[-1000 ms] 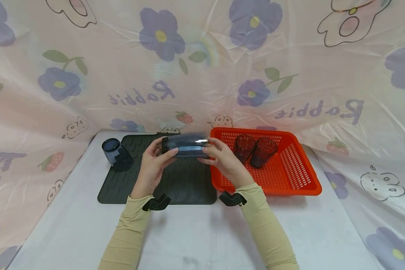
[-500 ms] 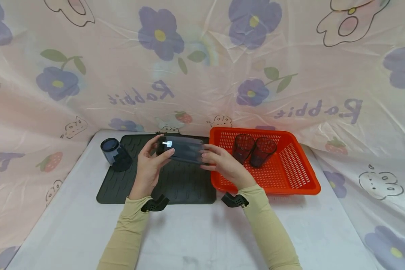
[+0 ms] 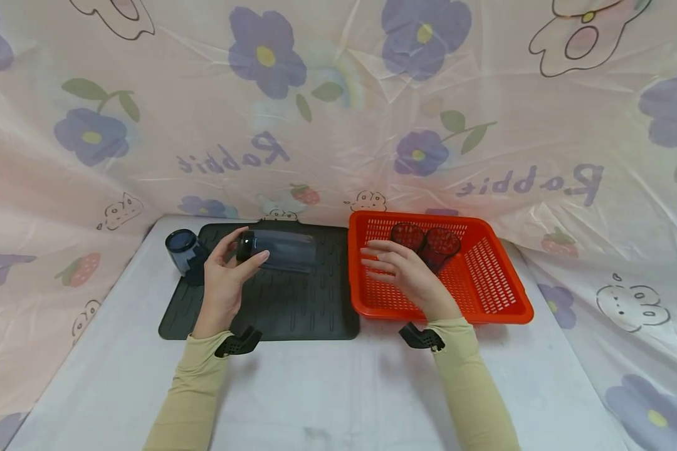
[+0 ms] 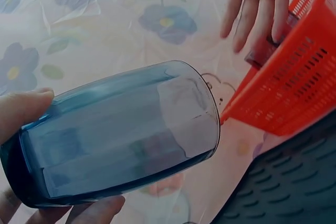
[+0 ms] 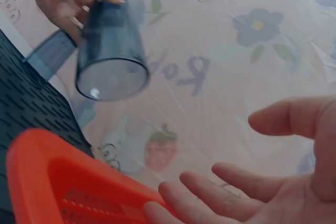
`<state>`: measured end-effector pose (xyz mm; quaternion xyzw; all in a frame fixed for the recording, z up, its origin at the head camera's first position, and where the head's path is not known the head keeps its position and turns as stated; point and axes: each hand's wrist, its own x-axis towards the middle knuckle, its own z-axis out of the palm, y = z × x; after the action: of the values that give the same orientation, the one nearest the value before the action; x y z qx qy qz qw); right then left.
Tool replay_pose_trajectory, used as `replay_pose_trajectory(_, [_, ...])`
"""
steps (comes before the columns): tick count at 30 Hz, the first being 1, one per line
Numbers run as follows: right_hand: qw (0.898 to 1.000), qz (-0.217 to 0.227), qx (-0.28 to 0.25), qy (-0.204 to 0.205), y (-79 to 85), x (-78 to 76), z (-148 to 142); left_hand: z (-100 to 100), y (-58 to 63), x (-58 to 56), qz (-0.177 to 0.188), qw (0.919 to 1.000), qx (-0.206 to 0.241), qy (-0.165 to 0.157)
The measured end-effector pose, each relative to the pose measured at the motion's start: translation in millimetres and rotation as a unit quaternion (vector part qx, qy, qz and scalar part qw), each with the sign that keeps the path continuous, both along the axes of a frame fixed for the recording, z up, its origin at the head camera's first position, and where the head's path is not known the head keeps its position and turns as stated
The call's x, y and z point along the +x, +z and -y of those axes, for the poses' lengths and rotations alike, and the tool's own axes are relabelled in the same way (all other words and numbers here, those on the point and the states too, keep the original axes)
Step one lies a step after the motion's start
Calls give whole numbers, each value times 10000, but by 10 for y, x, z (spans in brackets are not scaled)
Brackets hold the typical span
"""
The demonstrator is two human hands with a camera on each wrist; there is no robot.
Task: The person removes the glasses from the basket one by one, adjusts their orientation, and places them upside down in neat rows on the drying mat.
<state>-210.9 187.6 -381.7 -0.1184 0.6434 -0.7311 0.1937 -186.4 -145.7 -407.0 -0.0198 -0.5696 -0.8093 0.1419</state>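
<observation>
My left hand grips a blue-tinted drinking glass by its thick base, thumb on the near side. The glass lies sideways in the air above the dark drying mat, its open rim toward the right. In the left wrist view the clear glass looks empty. My right hand hovers over the left part of the red basket, fingers spread and holding nothing. Another blue glass stands upside down at the mat's left edge, partly behind the left hand.
Two more glasses lean side by side in the perforated basket, partly hidden by the right hand. Mat and basket sit close together on a white-covered table. A patterned curtain hangs behind them.
The right hand has let go of the glass's rim end and moved right over the basket. My left hand has carried the glass to the left.
</observation>
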Motion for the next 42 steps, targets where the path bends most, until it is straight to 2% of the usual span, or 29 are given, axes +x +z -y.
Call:
replay_pose_trajectory(6, [9995, -205, -206, -138, 11, 10, -162, 105, 1, 18, 89, 9997, -86, 215])
replay_pose_trajectory(24, [9988, -269, -351, -219, 115, 33, -427, 353, -29, 26, 62, 9981, -123, 598])
replay_pose_trajectory(35, [9986, -354, -269, -302, 156, 55, -565, 497, -43, 53, 179, 9964, -130, 816])
replay_pose_trajectory(42, [9984, -301, -299, -374, 148, 71, -665, 567, -65, 77, 227, 9938, -124, 1079])
